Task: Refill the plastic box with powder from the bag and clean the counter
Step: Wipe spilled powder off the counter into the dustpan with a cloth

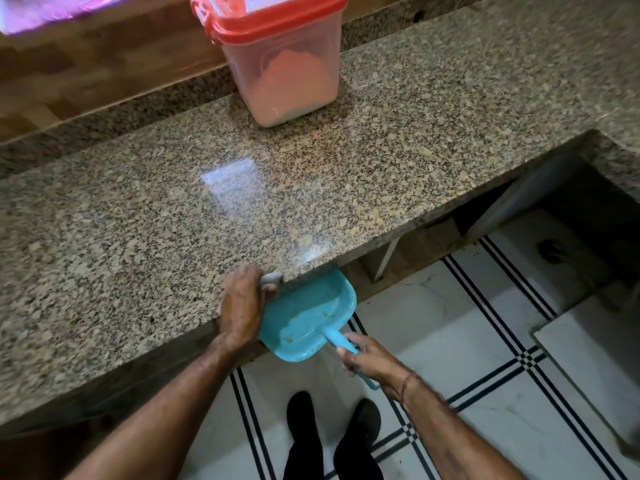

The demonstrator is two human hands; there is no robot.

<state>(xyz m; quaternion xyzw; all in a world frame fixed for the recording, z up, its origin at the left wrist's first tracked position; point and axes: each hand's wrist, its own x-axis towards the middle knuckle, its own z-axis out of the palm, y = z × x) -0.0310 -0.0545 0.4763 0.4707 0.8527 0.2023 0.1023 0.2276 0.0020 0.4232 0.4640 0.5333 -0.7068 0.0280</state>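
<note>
A clear plastic box with a red lid stands at the back of the speckled granite counter, partly filled with pale powder. At the counter's front edge, my left hand grips a small whitish object, mostly hidden by the fingers. My right hand holds the handle of a turquoise dustpan, whose pan sits just below the counter edge, under my left hand. Some light dust lies in the pan. The powder bag is not in view.
A pink-purple sheet lies on the wooden ledge at the back left. The counter turns a corner at the right, with an open gap beneath. White floor tiles with dark stripes lie below, and my dark shoes stand on them.
</note>
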